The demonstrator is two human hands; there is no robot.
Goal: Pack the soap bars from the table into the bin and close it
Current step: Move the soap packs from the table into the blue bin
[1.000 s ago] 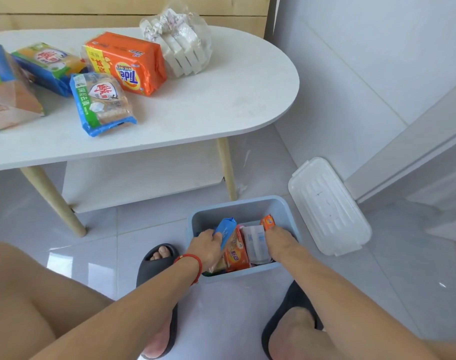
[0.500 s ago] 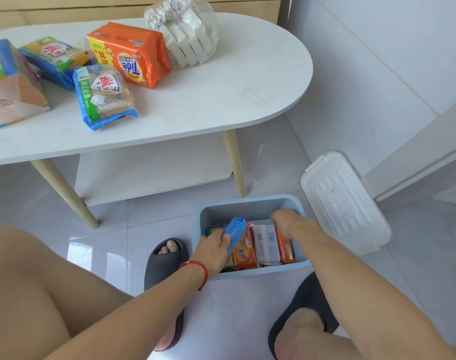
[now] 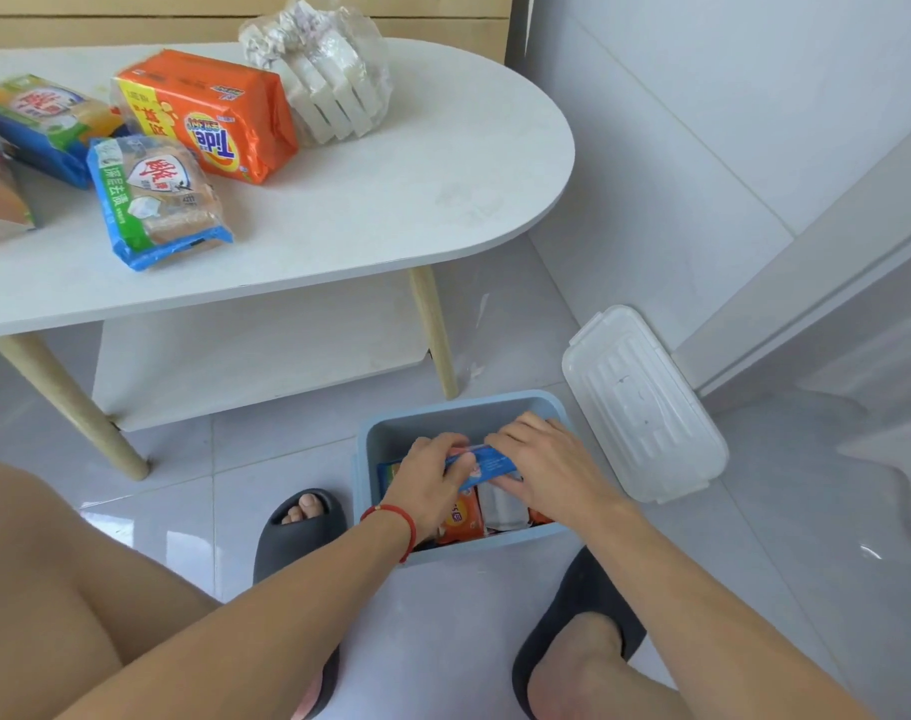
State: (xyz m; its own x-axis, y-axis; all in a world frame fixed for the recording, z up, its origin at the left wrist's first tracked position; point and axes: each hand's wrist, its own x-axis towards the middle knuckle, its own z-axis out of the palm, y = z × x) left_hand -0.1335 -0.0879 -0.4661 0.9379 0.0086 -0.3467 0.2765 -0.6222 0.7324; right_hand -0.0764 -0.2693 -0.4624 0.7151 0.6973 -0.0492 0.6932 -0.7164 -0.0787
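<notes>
Change: the right hand [image 3: 544,467] has come over to the blue soap pack [image 3: 487,461], which the left hand [image 3: 432,483] held alone before; now it lies flat.
Left hand: fingers curled tight on the pack's left end.
Right hand: fingers closed on its right end.
Bin [image 3: 461,413]: under both hands, open, more soap below.
Lid [image 3: 643,402]: on the floor, right of the right hand.
Table [image 3: 391,200]: far above the hands, with an orange soap pack [image 3: 206,116].

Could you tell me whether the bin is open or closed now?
Open: the bin has no cover, and its white lid lies beside it.
</notes>
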